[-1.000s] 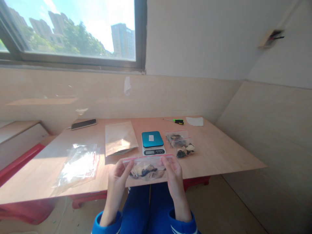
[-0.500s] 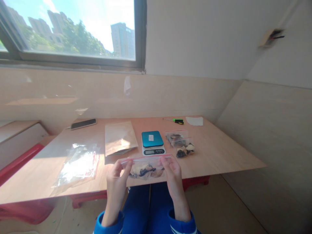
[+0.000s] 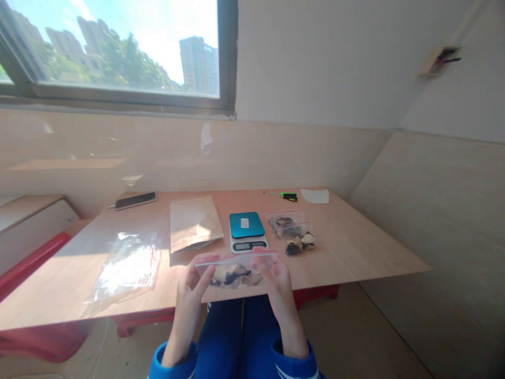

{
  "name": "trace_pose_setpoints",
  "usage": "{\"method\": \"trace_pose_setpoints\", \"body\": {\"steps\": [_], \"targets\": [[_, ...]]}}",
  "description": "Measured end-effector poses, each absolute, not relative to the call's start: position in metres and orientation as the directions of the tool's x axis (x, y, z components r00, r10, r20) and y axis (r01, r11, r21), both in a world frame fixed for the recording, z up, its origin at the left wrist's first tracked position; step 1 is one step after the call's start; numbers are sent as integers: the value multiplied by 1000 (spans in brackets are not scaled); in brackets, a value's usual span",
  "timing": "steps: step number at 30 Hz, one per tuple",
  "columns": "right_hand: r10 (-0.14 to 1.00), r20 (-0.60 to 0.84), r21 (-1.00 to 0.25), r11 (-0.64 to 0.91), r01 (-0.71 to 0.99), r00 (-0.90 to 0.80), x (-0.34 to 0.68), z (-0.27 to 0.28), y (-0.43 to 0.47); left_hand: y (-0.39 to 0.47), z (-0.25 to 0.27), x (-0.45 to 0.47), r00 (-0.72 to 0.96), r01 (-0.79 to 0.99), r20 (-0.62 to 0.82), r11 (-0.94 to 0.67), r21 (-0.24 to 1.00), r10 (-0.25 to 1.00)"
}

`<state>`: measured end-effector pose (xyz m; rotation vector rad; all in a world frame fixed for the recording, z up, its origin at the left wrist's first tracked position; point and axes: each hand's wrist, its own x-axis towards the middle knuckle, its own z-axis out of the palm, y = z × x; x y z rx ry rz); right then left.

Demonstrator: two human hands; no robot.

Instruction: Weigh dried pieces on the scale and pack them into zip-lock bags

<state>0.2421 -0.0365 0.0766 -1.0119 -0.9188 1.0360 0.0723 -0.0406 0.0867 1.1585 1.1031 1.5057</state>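
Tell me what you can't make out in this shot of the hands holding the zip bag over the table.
Head view only:
- The contents of the zip bag: dark and pale pieces, too small and blurred to identify; the left hand and right hand cover its ends.
- The scale display: digits too small to read.
- Whether the bag's red seal is closed: blurred.
- The brown pouch: opaque, contents hidden.
- The filled bags beside the scale: contents unclear.
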Motion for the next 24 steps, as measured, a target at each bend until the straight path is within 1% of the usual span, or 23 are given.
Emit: {"method": "trace_pose_setpoints", "body": {"steps": [3,9,15,17,20,22,24], "targets": [[963,87,-961,149,-234,257,242,77,-37,-39,88,73,-141,-105,163,-179,978,976],[956,122,-945,194,-264,267,240,74,-37,-37,88,74,-170,-57,155,-167,984,973],[945,124,-948,203,-245,303,240,79,-37,-34,84,69,-162,66,219,-211,975,962],[940,151,-948,225,-224,305,240,81,-37,-34,83,68,-178,104,219,-203,974,959],[917,240,-936,306,-175,318,240,82,-37,-36,84,70,-233,150,220,-188,971,947],[893,295,-924,357,-138,339,240,81,-37,-37,85,72,-252,148,231,-199,969,940],[884,308,-921,370,-123,351,240,80,-36,-38,86,75,-259,121,236,-211,970,937]]}}
